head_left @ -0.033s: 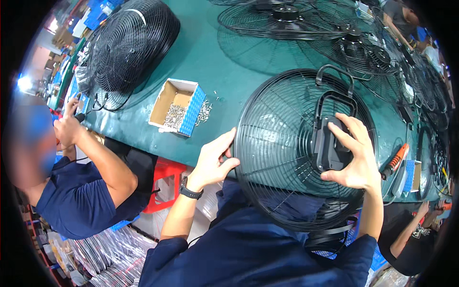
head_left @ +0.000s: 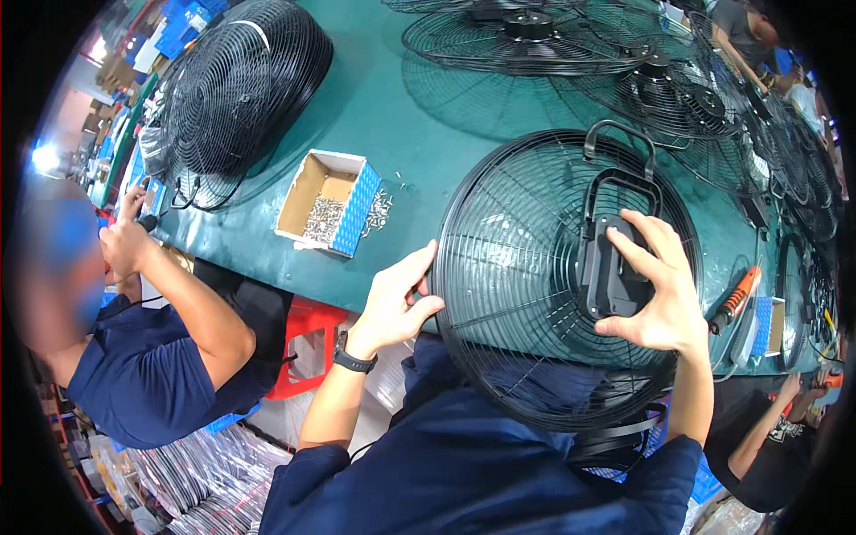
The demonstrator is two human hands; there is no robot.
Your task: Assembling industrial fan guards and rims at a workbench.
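A round black wire fan grille (head_left: 508, 259) lies at the front edge of the green table, partly over my lap. My left hand (head_left: 397, 294) holds its left rim, the fingers at the outer edge and the thumb apart above. On the grille's right part sits a black plastic housing (head_left: 602, 276) with a frame-shaped upper end. My right hand (head_left: 660, 290) spans this housing, fingertips on its top and thumb at its lower edge. Beyond the housing, a black carrying handle (head_left: 615, 129) stands up at the grille's far rim.
An open blue-and-white box (head_left: 358, 209) of small screws stands left on the green table (head_left: 383, 107), with loose screws (head_left: 378, 214) beside it. More fan grilles (head_left: 526, 40) lie behind. An orange screwdriver-like tool (head_left: 738, 296) is at right. A co-worker's arm (head_left: 192, 299) is at left.
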